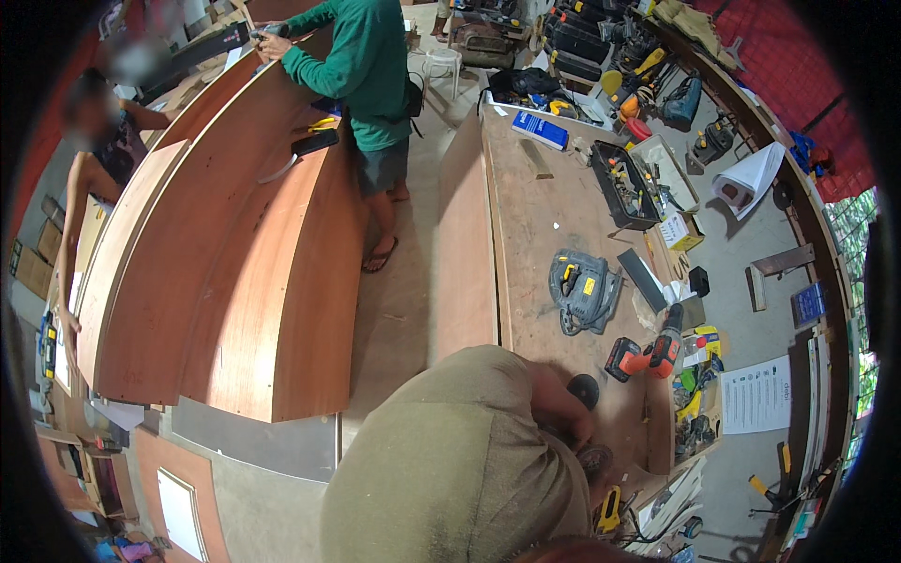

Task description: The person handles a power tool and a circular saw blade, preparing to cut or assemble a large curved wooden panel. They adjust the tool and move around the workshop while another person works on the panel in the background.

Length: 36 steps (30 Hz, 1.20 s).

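Neither of my own hands shows in the head view. A person in an olive shirt (422, 460), bent over the wooden workbench (526, 216), fills the lower middle. That person's bare arm (561, 403) reaches down onto the bench beside a black disc (584, 390). Another dark round part (594, 458) lies close to the hand, whose fingers are mostly hidden. On the bench nearby are a grey-black jigsaw (584, 291) and a red and black cordless drill (648, 357). A yellow-handled tool (610, 509) rests lower down.
At left stands a long curved plywood piece (235, 272). A person in a green top (352, 75) works a tool at its far end; another person (103, 150) is behind it. A black tool tray (624, 185), papers (757, 396) and several power tools lie to the right.
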Motion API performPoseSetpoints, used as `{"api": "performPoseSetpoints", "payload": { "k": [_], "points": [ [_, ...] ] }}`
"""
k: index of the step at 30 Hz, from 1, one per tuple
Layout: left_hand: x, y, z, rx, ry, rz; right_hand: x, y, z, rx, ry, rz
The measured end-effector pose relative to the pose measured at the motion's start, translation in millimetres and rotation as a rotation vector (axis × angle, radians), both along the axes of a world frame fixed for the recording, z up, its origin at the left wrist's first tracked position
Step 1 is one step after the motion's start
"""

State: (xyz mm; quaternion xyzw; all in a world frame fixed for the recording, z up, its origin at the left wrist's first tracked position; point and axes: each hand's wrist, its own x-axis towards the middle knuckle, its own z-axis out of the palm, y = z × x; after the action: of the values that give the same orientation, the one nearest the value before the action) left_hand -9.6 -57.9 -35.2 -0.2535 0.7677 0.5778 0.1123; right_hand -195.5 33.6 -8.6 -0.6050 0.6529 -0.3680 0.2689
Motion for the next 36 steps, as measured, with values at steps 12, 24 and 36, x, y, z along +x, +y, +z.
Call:
{"api": "performPoseSetpoints", "payload": {
  "k": [12, 24, 36],
  "points": [
    [4, -5, -7, 0.099, 0.039, 0.013, 4, -17, -4, 0.096, 0.103, 0.033],
    [-10, -18, -24, 0.014, -0.064, 0.077, 0, -31, -3, 0.116, 0.252, 0.069],
    [29, -2, 19, -0.033, 0.020, 0.097, -14, -36, -7, 0.129, 0.403, 0.099]
  ]
}}
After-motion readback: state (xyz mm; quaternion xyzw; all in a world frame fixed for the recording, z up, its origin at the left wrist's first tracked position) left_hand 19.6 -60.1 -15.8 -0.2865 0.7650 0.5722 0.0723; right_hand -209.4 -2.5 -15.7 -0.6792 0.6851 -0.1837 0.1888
